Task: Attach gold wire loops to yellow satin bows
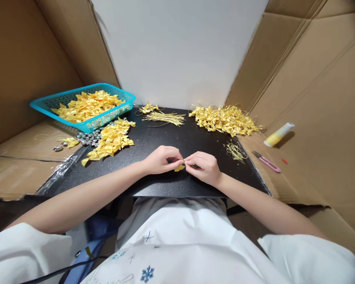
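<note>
Low over the near part of the black table [154,177], my left hand [165,159] and my right hand [204,167] meet fingertip to fingertip. A small yellow ribbon bow [180,168] shows just under my left fingertips, partly covered by them. My left hand is closed in a pinch on it. My right thumb and forefinger are also pinched together against the left fingertips; what they grip is too small and hidden to tell. Gold twist ties [165,118] lie in a bundle farther back. To the left is a pile of yellow ribbon bows [114,140].
A blue basket [109,125] full of yellow bows stands back left, with silver bells [90,138] before it. At back right are bows with ties [226,120]. Wire clippings [236,152], pink-handled snips [266,162] and a yellow-white tube [279,134] lie right. Cardboard walls [313,98] flank the table.
</note>
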Tool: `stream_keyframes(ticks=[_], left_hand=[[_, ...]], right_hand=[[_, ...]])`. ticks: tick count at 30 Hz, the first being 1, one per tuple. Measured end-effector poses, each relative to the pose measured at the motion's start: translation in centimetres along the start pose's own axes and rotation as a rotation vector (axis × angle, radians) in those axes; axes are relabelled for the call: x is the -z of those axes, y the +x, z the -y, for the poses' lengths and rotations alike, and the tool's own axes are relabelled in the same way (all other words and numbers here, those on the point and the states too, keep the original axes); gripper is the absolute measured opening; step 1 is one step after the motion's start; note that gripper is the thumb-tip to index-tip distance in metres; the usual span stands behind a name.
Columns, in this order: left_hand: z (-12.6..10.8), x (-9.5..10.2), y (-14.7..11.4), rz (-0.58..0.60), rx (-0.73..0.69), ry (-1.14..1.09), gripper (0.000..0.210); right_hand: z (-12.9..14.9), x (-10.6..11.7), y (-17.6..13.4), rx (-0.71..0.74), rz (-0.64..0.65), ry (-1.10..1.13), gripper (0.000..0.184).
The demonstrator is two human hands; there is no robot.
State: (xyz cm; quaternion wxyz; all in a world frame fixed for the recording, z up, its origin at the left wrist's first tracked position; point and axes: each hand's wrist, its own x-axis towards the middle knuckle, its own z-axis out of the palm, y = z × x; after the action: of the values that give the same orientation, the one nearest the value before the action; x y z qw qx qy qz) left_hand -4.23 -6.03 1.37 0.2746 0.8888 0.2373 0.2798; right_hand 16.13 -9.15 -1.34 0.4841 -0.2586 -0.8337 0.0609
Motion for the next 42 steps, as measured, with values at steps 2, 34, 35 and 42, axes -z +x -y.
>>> stream_keyframes(ticks=[2,34,35,42], left_hand=[[0.0,0.2,0.0,-0.067,0.02,0.015,0.021],[0.6,0.1,0.4,-0.111,-0.045,-0.181,0.029],[0.6,0.1,0.4,-0.107,-0.047,-0.182,0.029],[0.9,0.3,0.5,-0.131,-0.03,-0.221,0.029]], right_hand=[[-0.1,0.0,0.0,-0.005,-0.009,0.017,0.012],[-1.3,0.0,0.7,-0.721,0.018,0.794,0.019],[-1.4,0.1,0.8,-0.738,0.02,0.826,0.02],[-1.4,0.7,1.2,-0.827,-0.027,1.081,0.025]])
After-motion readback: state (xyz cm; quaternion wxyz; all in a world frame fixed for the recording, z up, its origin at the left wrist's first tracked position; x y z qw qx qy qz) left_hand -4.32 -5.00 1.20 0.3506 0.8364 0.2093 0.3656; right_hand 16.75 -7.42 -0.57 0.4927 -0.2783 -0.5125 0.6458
